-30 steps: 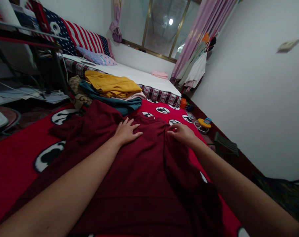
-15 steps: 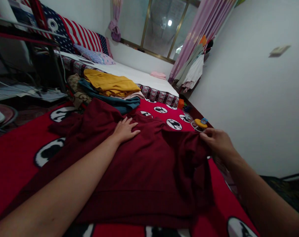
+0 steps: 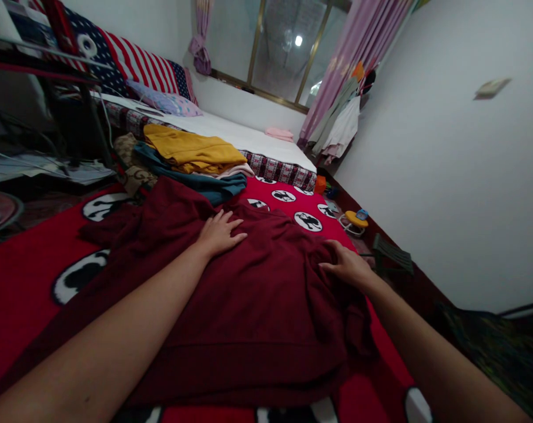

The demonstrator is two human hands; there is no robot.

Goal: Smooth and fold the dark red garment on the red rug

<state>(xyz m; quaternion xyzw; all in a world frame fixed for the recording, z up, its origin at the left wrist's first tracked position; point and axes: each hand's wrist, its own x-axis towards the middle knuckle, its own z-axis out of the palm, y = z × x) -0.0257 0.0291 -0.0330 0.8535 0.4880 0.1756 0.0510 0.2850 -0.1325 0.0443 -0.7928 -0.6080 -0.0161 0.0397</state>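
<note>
A dark red sweatshirt [image 3: 248, 294] lies spread over a red blanket [image 3: 19, 294] with white-and-black round prints. My left hand [image 3: 220, 234] rests flat near its neckline, fingers spread. On the garment's right shoulder sits my right hand [image 3: 346, 262], thumb and fingers apart, touching the bunched cloth; some of its fingers are hidden. Folds gather under that hand, and the right sleeve hangs down toward the blanket's edge.
Folded yellow [image 3: 191, 147] and teal clothes [image 3: 213, 187] are stacked beyond the sweatshirt. Behind them is a white-topped bed [image 3: 231, 129] below a window. A yellow stool [image 3: 355, 219] and a dark folding stool [image 3: 392, 255] stand by the right wall. A desk [image 3: 41, 67] is at left.
My right hand has let go of the raised shoulder edge and moved left and down onto the cloth. That side now lies lower. The left hand stays in place.
</note>
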